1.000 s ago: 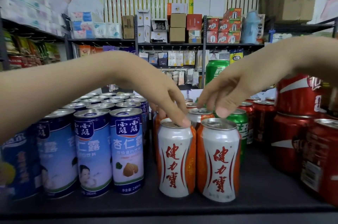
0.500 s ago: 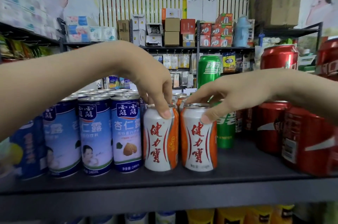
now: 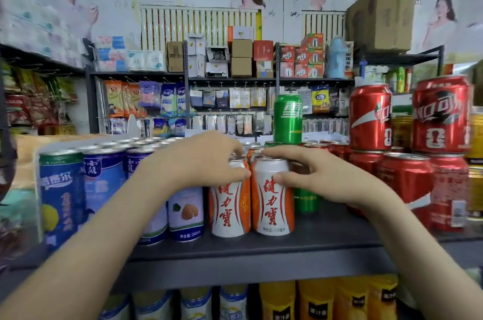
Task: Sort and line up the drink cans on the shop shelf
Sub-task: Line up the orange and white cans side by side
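Observation:
Two white-and-orange cans stand side by side at the front of the dark shelf (image 3: 261,251). My left hand (image 3: 203,162) grips the top of the left white-and-orange can (image 3: 230,207), thumb on its front and fingers over the rim. My right hand (image 3: 316,175) grips the right white-and-orange can (image 3: 271,204), thumb pressed on its front and forefinger along the lid. More orange cans line up behind them. Blue-and-white cans (image 3: 104,183) fill the left side, partly hidden by my left forearm. A green can (image 3: 305,199) stands behind my right hand.
Red cola cans (image 3: 407,178) are stacked two high on the right, with one green can (image 3: 287,121) standing on top of the back row. Yellow juice bottles (image 3: 318,301) and blue cans sit on the shelf below. Another shop rack stands behind.
The view has pulled back and down from the shelf. Both hands went from touching the can lids with fingertips to gripping the two front cans at their tops.

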The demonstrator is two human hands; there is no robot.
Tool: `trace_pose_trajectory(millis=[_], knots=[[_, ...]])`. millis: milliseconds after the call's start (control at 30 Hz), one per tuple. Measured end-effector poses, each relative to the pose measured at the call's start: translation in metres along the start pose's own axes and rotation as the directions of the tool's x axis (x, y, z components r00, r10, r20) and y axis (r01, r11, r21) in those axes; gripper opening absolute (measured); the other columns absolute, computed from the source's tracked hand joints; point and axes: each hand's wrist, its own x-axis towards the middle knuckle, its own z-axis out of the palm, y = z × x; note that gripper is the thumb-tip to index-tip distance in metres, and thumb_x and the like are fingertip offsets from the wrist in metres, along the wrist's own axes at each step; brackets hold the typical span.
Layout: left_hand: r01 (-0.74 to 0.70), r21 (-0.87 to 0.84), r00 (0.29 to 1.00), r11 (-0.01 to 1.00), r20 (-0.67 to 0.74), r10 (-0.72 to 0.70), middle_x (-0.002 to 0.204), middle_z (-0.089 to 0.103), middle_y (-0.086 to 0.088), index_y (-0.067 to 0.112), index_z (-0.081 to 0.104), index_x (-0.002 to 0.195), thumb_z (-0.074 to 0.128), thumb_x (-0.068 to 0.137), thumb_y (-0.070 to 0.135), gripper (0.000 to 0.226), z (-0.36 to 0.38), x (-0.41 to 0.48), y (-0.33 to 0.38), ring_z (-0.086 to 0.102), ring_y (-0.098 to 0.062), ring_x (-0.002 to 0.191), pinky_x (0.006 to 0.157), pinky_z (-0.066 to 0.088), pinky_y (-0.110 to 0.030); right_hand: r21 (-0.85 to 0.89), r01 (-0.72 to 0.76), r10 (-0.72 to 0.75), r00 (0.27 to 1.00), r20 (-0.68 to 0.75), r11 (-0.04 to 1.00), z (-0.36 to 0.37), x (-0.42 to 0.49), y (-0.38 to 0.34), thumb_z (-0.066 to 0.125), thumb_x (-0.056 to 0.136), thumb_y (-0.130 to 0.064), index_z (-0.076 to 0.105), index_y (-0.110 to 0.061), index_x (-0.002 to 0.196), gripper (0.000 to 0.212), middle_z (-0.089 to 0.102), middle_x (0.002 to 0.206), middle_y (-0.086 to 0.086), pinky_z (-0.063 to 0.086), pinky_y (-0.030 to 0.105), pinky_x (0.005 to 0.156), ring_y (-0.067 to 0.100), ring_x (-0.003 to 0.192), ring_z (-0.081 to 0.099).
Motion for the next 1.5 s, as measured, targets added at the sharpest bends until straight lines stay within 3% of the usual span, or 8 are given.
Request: trace_pose_trajectory(millis=[200, 367, 500, 667, 833, 1033, 1233, 1500], knots=[[0.063, 0.048, 0.990, 0.997, -0.129, -0.056, 0.108, 0.064, -0.001, 0.024, 0.054, 0.128, 0.045, 0.089, 0.056, 0.052, 0.007, -0.003, 0.005, 0.056, -0.016, 0.098, 0.078, 0.038, -0.025, 0.102, -0.007, 0.020, 0.991, -0.130, 0.995, 0.019, -0.003, 0.003, 0.056, 0.094, -0.021, 0.040, -0.031, 0.140, 0.051, 0.041, 0.136, -0.023, 0.033, 0.005, 0.096, -0.009, 0.123, 0.037], [-0.023, -0.041, 0.999, 0.999, 0.028, 0.024, 0.106, 0.066, 0.006, 0.026, 0.060, 0.120, 0.040, 0.088, 0.062, 0.052, -0.014, 0.002, -0.012, 0.059, -0.007, 0.088, 0.082, 0.049, -0.024, 0.027, -0.028, 0.027, 0.999, 0.043, 0.999, -0.011, 0.006, -0.005, 0.051, 0.096, -0.030, 0.046, -0.035, 0.136, 0.041, 0.048, 0.136, -0.018, 0.037, 0.027, 0.108, -0.001, 0.124, 0.044], [-0.052, -0.050, 0.995, 0.997, 0.079, 0.056, 0.115, 0.065, 0.011, 0.030, 0.062, 0.119, 0.043, 0.094, 0.047, 0.036, -0.036, 0.019, -0.035, 0.059, -0.007, 0.099, 0.094, 0.044, -0.026, -0.225, -0.034, 0.069, 0.987, 0.147, 0.974, -0.046, 0.042, -0.017, 0.044, 0.100, -0.020, 0.044, -0.038, 0.136, 0.041, 0.044, 0.138, -0.020, 0.029, 0.025, 0.108, -0.001, 0.125, 0.040], [-0.013, -0.055, 0.968, 0.998, 0.250, 0.027, 0.123, 0.060, 0.011, 0.028, 0.057, 0.126, 0.055, 0.090, 0.048, 0.042, -0.030, 0.046, -0.050, 0.056, -0.007, 0.109, 0.100, 0.041, -0.027, -0.517, -0.044, 0.327, 0.820, 0.470, 0.855, -0.046, 0.089, -0.012, 0.056, 0.091, -0.007, 0.025, -0.038, 0.147, 0.071, 0.032, 0.151, -0.008, 0.028, 0.040, 0.110, 0.014, 0.138, 0.030], [0.024, -0.120, 0.937, 0.993, 0.349, 0.020, 0.115, 0.066, 0.004, 0.025, 0.062, 0.119, 0.057, 0.088, 0.047, 0.038, -0.024, 0.066, -0.051, 0.060, -0.010, 0.104, 0.098, 0.044, -0.030, -0.520, -0.027, 0.354, 0.763, 0.541, 0.853, -0.041, 0.107, -0.006, 0.064, 0.087, -0.011, 0.028, -0.034, 0.147, 0.074, 0.035, 0.149, -0.004, 0.032, 0.036, 0.109, 0.016, 0.135, 0.033], [0.014, -0.132, 0.918, 0.991, 0.396, 0.040, 0.109, 0.068, 0.002, 0.020, 0.066, 0.113, 0.059, 0.086, 0.047, 0.039, -0.023, 0.082, -0.054, 0.061, -0.010, 0.099, 0.095, 0.047, -0.031, -0.418, 0.024, 0.209, 0.839, 0.502, 0.908, -0.041, 0.109, 0.006, 0.066, 0.085, -0.014, 0.051, -0.029, 0.132, 0.051, 0.050, 0.126, -0.006, 0.045, 0.031, 0.096, 0.013, 0.112, 0.052], [0.015, -0.132, 0.891, 0.991, 0.451, 0.047, 0.104, 0.070, -0.003, 0.013, 0.068, 0.107, 0.062, 0.084, 0.048, 0.042, -0.024, 0.093, -0.058, 0.061, -0.011, 0.086, 0.080, 0.047, -0.024, -0.289, -0.078, 0.237, 0.786, 0.571, 0.954, -0.054, 0.114, 0.010, 0.062, 0.089, -0.012, 0.044, -0.026, 0.139, 0.055, 0.048, 0.140, -0.008, 0.039, 0.024, 0.104, 0.008, 0.126, 0.046], [0.032, -0.055, 0.880, 0.998, 0.474, -0.001, 0.091, 0.072, -0.002, 0.010, 0.070, 0.095, 0.063, 0.078, 0.055, 0.048, -0.025, 0.099, -0.060, 0.059, -0.013, 0.079, 0.083, 0.048, -0.030, -0.493, -0.068, 0.381, 0.726, 0.572, 0.868, -0.047, 0.130, -0.006, 0.068, 0.085, -0.021, 0.048, -0.027, 0.136, 0.055, 0.051, 0.126, -0.011, 0.036, 0.036, 0.104, 0.013, 0.120, 0.046]])
